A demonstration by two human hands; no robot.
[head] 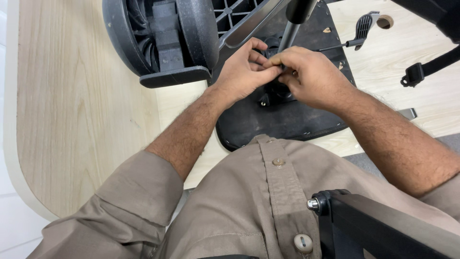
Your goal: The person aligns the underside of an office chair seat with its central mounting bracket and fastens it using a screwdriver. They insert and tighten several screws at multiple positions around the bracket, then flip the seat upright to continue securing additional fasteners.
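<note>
Both hands meet over upturned black chair seat base [287, 120] on pale wood surface [86, 120]. Left hand [242, 72] and right hand [311, 74] fingers pinched closed together on a small part, hidden, beside the metal column [289, 33]. Caster base [163, 38] lies left; lever [362, 29] right.

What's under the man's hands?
Under the left hand and right hand lies a black chair seat, upside down on the table. The small part the fingers pinch is covered.
</note>
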